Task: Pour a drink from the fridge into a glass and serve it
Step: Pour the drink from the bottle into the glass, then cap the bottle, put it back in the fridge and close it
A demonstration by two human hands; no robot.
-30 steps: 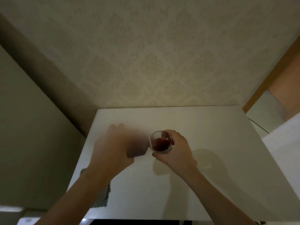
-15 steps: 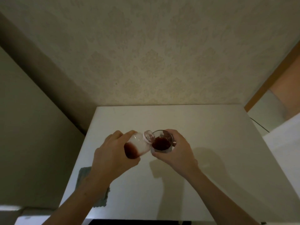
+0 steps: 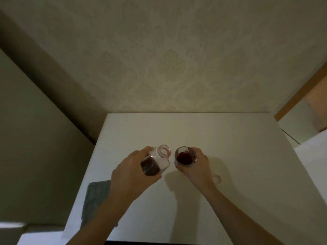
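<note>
A clear plastic bottle [image 3: 159, 160] with dark red drink in its lower part is gripped by my left hand [image 3: 131, 175]. Its open mouth points up and slightly right, apart from the glass. A small clear glass [image 3: 184, 157] holding dark red drink sits above the white table [image 3: 230, 156], with my right hand [image 3: 196, 167] wrapped around its right side. A small round cap [image 3: 217, 179] lies on the table just right of my right wrist.
A grey-green cloth [image 3: 95, 197] lies at the table's left edge under my left forearm. A patterned wall stands behind the table. A white surface [image 3: 315, 156] lies beyond the right edge, and a drop along the left.
The bottle has tipped back from the glass: its mouth, which was at the glass rim, now points upward with a gap between them. The cap has come into view.
</note>
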